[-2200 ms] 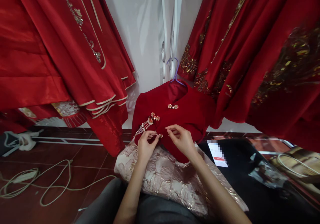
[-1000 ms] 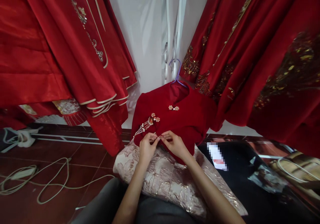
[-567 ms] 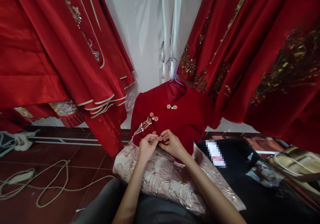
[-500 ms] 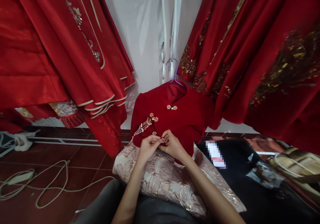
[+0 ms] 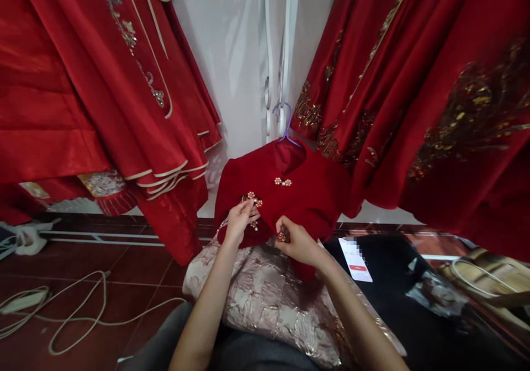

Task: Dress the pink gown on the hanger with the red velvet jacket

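Note:
A red velvet jacket (image 5: 323,186) hangs over my lap on a purple hanger (image 5: 286,131). One beaded flower button (image 5: 283,181) sits fastened below its neckline. My left hand (image 5: 241,220) has its fingertips pinched on the beaded flower button (image 5: 251,196) farther down the left front, beside a pearl tassel (image 5: 223,224) that it partly hides. Apart from it, my right hand (image 5: 298,242) is closed on the jacket's other front edge, and a lower flower ornament (image 5: 283,235) shows at its fingertips. Underneath lies a shiny pinkish brocade cloth (image 5: 265,299).
Red embroidered garments hang at left (image 5: 136,100) and right (image 5: 397,133). A phone (image 5: 356,263) and a clear plastic bag (image 5: 436,293) lie on a black surface (image 5: 385,305). A white cable (image 5: 99,305) loops over the tiled floor. Behind stands a white cabinet (image 5: 232,56).
My hands were together at a lower button and have separated. The left moved up to the higher flower button; the right shifted slightly right and down with the jacket edge.

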A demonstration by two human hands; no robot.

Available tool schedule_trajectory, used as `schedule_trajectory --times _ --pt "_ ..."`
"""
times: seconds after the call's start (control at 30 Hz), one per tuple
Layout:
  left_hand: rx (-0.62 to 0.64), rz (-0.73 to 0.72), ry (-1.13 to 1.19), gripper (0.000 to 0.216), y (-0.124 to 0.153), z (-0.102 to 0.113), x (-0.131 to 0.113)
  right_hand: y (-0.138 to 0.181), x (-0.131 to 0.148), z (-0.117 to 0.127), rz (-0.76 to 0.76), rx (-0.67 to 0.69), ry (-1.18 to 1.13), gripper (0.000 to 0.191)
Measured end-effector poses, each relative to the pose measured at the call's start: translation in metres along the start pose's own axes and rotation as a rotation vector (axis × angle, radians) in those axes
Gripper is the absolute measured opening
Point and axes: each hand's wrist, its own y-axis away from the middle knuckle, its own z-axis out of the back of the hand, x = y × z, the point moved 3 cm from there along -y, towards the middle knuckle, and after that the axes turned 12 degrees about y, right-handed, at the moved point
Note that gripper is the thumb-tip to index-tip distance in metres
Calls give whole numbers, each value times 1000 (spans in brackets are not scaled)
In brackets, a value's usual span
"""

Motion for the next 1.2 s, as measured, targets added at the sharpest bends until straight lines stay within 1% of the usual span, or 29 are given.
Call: schedule_trajectory --times 0.1,0.23,0.47,0.8,0.97,1.1,1.2 --pt "-7 27 69 23 3 -1 3 -1 -1 -6 6 1 -1 21" --pt "-40 -16 82 25 3 -1 5 -2 -2 -10 12 5 -3 21" --pt "-57 -94 -24 32 -5 2 4 -2 -3 -13 23 6 12 20" --pt "-98 -137 -25 32 -10 2 10 -4 -3 -18 15 -24 36 20" --pt "-110 -163 -57 29 -7 3 11 -1 -1 -11 30 45 33 19" --pt "-91 -189 -111 29 -9 2 12 -1 -2 -8 32 42 36 19" --pt "-56 -183 -206 29 -8 2 13 -1 -1 -11 35 33 39 19"
